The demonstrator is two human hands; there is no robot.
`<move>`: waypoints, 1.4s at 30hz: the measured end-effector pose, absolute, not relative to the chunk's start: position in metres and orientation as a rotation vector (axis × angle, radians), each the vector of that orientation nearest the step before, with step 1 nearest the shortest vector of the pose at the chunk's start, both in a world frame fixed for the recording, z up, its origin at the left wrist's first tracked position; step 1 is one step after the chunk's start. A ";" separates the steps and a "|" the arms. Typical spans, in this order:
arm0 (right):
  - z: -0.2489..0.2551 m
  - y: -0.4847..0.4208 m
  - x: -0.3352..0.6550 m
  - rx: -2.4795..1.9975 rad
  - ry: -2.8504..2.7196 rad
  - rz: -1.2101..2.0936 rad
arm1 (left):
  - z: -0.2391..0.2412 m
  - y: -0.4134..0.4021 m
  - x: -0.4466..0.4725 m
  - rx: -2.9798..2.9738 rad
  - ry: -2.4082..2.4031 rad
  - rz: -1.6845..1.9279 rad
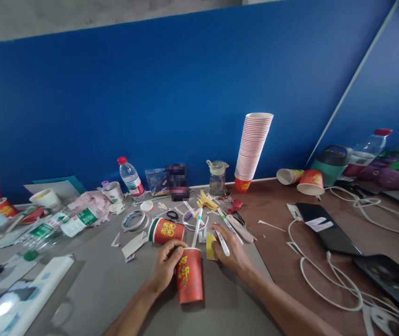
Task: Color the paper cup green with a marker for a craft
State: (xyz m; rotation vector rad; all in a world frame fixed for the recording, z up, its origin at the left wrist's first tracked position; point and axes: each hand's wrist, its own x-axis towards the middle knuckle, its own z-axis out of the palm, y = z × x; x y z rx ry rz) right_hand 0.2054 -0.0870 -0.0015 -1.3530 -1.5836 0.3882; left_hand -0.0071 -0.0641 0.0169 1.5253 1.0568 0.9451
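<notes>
My left hand point(169, 265) is closed on the rim and side of a red paper cup point(190, 280) with yellow lettering. This cup lies or tilts on the grey table, its base towards me. In my right hand point(232, 252) is a slim white pen-like tool point(222, 243); its exact kind is unclear. The fingertips reach to a small yellow piece point(210, 249) on the table. Between the hands, a white stick with a green band point(197, 228) points at the cup's rim. Just behind my left hand, a second red cup point(167, 231) lies on its side.
A tall stack of paper cups point(253, 144) leans near the blue partition point(185, 93). Rolls of tape point(134, 220), a yellow glue-gun-like item point(206, 200) and a jar point(217, 177) stand behind. Phones point(325, 228) and white cables point(325, 294) lie right; bottles point(83, 219) lie left.
</notes>
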 end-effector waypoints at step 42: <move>0.005 -0.089 0.205 -1.457 -1.830 0.180 | 0.019 -0.069 -0.003 1.455 0.983 0.889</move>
